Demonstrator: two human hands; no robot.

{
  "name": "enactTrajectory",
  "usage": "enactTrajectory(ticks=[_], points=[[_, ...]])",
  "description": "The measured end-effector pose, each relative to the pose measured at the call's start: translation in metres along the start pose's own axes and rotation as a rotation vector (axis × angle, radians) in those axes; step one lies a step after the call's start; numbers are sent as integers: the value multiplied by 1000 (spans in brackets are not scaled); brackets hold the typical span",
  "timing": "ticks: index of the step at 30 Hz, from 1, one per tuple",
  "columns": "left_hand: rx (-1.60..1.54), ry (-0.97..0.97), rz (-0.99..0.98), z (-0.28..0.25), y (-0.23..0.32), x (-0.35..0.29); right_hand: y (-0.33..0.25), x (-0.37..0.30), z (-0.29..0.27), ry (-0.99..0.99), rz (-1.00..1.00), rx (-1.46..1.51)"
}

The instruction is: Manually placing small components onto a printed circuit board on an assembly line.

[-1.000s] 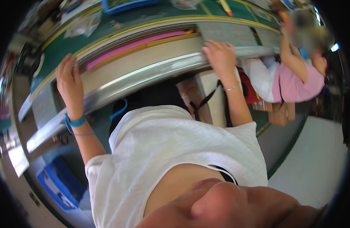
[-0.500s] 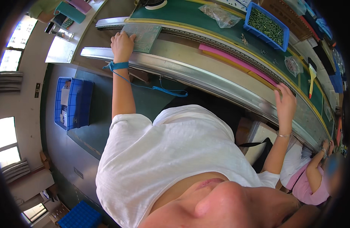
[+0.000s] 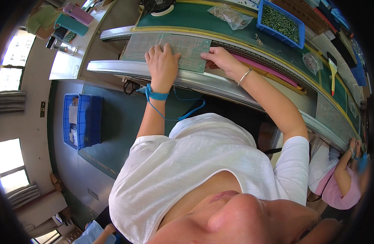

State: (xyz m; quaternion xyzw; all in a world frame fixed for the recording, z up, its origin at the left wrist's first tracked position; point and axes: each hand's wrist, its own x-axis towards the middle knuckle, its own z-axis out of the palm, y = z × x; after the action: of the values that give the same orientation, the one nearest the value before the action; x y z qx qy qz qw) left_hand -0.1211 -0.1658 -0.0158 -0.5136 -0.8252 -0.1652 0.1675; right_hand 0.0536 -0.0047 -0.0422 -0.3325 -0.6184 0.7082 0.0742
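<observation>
A green circuit board (image 3: 136, 46) lies across two metal rails, spanning the gap between them. My left hand (image 3: 162, 65) rests on its near middle part, fingers apart. The thumb and fingers of my right hand (image 3: 223, 61) pinch the board's right edge; the fingers beneath are partly hidden. Round my left wrist is a blue strap (image 3: 157, 95) with a coiled cord (image 3: 193, 112). The near rail (image 3: 113, 66) runs below both hands.
Beyond the rails stand a blue tray (image 3: 302, 38) of small green parts, plastic bags (image 3: 231, 17) (image 3: 312, 63) and a brush (image 3: 332, 71). A pink strip (image 3: 268, 70) lies between the rails. A co-worker's hands (image 3: 353, 147) are at far right. A blue crate (image 3: 89, 122) stands at left.
The board and my left hand have moved right along the rails, showing more of the board. My right hand has come left from the rail and taken hold of the board's right edge.
</observation>
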Motion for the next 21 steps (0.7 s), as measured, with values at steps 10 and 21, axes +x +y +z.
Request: enactTrajectory(ticks=[10,21], points=[[-308,-12,66,11,3,6,23,-63,-75,85,61,102],[-182,34,150,23,27,-7,26,-73,-81,117,85,131]])
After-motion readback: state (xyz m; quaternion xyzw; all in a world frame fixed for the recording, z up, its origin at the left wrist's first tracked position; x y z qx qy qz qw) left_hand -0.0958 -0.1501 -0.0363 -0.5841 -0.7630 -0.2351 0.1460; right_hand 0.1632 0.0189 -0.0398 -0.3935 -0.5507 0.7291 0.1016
